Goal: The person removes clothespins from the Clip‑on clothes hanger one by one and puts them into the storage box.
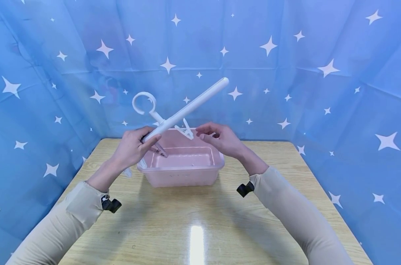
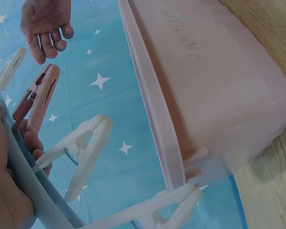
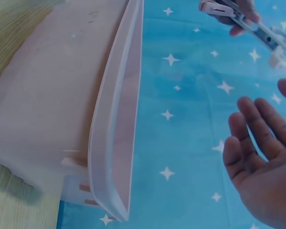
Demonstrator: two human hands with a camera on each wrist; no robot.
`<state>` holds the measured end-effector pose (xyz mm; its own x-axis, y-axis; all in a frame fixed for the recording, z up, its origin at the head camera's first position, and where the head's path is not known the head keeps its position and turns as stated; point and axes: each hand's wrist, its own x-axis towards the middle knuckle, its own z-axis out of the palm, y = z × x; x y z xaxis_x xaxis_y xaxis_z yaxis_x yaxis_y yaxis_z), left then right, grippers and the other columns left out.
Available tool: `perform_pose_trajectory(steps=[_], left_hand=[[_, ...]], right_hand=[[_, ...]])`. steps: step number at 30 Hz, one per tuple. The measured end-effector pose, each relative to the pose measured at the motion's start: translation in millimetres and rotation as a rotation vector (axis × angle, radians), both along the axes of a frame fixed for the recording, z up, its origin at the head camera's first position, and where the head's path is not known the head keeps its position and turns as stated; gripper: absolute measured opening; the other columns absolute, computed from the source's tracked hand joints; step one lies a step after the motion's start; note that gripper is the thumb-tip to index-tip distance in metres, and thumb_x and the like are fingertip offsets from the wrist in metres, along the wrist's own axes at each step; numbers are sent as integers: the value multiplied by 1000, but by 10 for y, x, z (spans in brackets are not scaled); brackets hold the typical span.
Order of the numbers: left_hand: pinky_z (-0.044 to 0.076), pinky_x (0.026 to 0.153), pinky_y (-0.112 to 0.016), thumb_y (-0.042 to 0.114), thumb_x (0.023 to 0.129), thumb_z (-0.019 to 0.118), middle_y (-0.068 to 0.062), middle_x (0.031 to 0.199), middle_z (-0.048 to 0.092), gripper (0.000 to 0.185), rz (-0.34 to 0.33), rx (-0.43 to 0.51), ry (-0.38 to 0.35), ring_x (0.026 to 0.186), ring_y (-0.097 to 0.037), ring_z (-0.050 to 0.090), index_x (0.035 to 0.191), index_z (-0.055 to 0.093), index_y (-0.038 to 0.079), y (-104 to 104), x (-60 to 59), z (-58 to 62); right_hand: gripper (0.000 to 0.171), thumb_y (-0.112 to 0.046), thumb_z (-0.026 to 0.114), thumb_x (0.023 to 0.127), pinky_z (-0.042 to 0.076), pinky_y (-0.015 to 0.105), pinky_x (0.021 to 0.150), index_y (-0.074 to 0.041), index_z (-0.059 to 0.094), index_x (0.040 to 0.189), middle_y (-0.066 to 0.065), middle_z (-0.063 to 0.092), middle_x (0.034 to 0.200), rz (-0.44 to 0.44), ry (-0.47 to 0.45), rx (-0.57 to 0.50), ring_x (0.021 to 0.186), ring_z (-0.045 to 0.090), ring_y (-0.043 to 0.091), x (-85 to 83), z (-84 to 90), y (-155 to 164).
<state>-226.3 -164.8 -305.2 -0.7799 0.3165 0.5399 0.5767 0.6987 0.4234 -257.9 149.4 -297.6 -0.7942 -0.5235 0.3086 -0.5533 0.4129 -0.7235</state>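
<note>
My left hand (image 1: 144,141) grips one end of a white clip hanger (image 1: 187,108), which slants up to the right over a pink plastic bin (image 1: 184,173). The hanger's hook (image 1: 143,103) curls up behind the hand. A pink clip (image 1: 159,149) and a white clip (image 1: 185,131) hang under the bar. In the left wrist view the pink clip (image 2: 35,98) and white clips (image 2: 81,148) dangle beside the bin (image 2: 205,81). My right hand (image 1: 204,133) hovers with relaxed fingers just right of the white clip and holds nothing; its palm (image 3: 262,162) shows bare.
The bin stands at the middle back of a wooden table (image 1: 194,221). A blue cloth with white stars (image 1: 286,73) closes in the back and both sides. A light glare (image 1: 196,244) lies on the table's near part.
</note>
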Motion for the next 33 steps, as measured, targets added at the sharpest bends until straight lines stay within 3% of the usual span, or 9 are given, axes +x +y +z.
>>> perform_pose_trajectory(steps=[10,17,25,33], left_hand=[[44,61,-33,36,101,59,-6,81,69,33,-2,-3,1,66,-19,58,116,69,8,22,-6,3],[44,61,-33,36,101,58,-6,82,69,34,-6,-6,6,67,-20,58,117,69,8,35,2,11],[43,61,-33,35,101,60,-6,82,69,32,-6,-8,23,67,-20,57,115,70,8,43,-6,2],[42,58,-31,36,101,59,-4,77,65,32,-10,-13,13,63,-17,53,113,69,9,59,-10,2]], right_hand=[[28,-25,53,104,51,40,98,-14,66,127,9,70,120,46,-62,-89,109,66,19,9,21,-25],[30,-26,47,106,49,37,87,-15,65,127,12,69,120,57,-63,-93,104,64,18,18,55,-53],[30,-24,46,106,49,35,86,-12,64,128,6,69,115,69,-60,-104,103,64,18,14,73,-89],[32,-20,45,107,49,33,85,-6,63,130,11,67,109,92,-67,-115,103,61,25,34,114,-132]])
